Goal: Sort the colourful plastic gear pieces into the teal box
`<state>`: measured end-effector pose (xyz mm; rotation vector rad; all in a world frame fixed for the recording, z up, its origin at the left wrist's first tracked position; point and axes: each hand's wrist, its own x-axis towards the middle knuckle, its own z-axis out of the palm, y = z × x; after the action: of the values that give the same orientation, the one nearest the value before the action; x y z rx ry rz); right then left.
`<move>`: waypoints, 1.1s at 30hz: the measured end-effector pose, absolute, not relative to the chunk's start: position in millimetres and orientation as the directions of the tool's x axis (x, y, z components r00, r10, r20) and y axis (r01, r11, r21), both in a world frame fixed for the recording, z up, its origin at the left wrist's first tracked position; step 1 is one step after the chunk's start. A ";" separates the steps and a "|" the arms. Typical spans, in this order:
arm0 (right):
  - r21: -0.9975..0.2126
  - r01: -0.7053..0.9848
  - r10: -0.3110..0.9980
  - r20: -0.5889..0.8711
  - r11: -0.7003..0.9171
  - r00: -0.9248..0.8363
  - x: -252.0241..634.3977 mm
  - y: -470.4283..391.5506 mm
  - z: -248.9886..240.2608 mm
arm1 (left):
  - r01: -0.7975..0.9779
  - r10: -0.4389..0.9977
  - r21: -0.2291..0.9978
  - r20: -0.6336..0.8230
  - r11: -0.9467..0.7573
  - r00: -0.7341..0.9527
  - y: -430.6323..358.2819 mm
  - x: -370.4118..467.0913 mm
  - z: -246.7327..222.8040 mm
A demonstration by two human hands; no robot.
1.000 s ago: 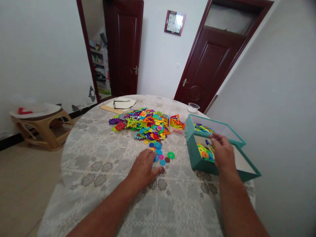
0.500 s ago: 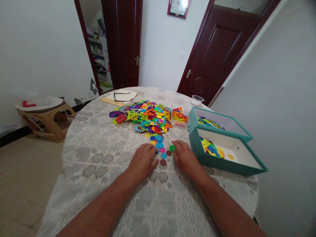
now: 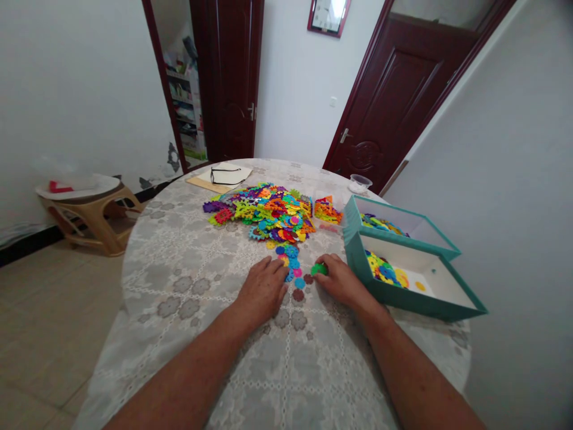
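Currently, the right hand (image 3: pixel 336 279) pinches a green gear disc (image 3: pixel 319 269).
Left hand (image 3: pixel 262 289), fingers slightly spread; its sideways brush could scatter the blue disc (image 3: pixel 290 275).

Kinda messy background, ngl: black glasses (image 3: pixel 213 176) are perched on pale paper (image 3: pixel 231 177), a tan stool (image 3: pixel 92 209) is topped with some red and white stuff, and the wall clock (image 3: pixel 328 16) is cut off up top. Dark red doors (image 3: pixel 228 71) are fitted with metal handles (image 3: pixel 344 135).
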<state>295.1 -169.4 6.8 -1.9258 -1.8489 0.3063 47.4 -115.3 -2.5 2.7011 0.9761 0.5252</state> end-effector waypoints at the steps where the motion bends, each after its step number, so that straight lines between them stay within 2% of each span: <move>1: -0.490 0.871 0.982 0.166 0.006 0.087 294.9 -170.3 8.5 | 0.570 0.648 0.320 0.257 -0.757 0.717 -115.5 47.2 -1.1; 4: -0.614 0.790 0.977 0.177 0.016 0.118 291.8 -175.5 14.2 | 0.562 0.634 0.305 0.250 -0.769 0.732 -116.7 46.9 4.0; 6: -0.703 0.711 0.990 0.107 0.007 0.096 288.4 -179.6 17.2 | 0.563 0.631 0.298 0.234 -0.770 0.740 -118.0 47.3 6.4; 8: -0.731 0.682 0.998 0.046 0.006 0.041 284.2 -182.8 18.9 | 0.571 0.637 0.294 0.229 -0.766 0.736 -119.5 48.4 7.2; 11: -0.631 0.775 0.999 0.041 0.030 -0.006 277.7 -184.6 18.9 | 0.590 0.648 0.276 0.228 -0.759 0.727 -121.6 50.9 6.9; 14: -0.490 0.872 0.998 0.054 0.009 0.020 273.4 -183.8 17.4 | 0.603 0.655 0.264 0.208 -0.753 0.726 -122.2 53.3 7.6; 16: -0.449 0.894 0.996 0.067 -0.016 0.052 272.1 -182.9 16.7 | 0.608 0.661 0.270 0.199 -0.747 0.723 -121.3 54.1 9.0; 19: -0.460 0.888 0.996 0.065 -0.019 0.054 271.7 -182.2 17.0 | 0.627 0.677 0.265 0.182 -0.732 0.713 -118.3 53.8 11.4; 25: -0.583 0.812 0.999 0.036 -0.006 0.034 270.1 -184.7 19.4 | 0.646 0.694 0.272 0.150 -0.713 0.704 -114.3 50.7 14.1; 31: -0.441 0.897 0.998 0.027 -0.039 0.057 269.7 -184.6 17.7 | 0.639 0.718 0.342 0.199 -0.689 0.667 -113.7 48.0 11.0; 33: -0.430 0.901 0.997 0.023 -0.054 0.071 271.9 -184.6 16.8 | 0.624 0.709 0.353 0.212 -0.697 0.672 -112.0 47.7 8.0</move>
<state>271.9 -184.6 16.8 -2.0238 -1.8947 0.4041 47.7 -112.0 8.0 2.6370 1.0719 0.4897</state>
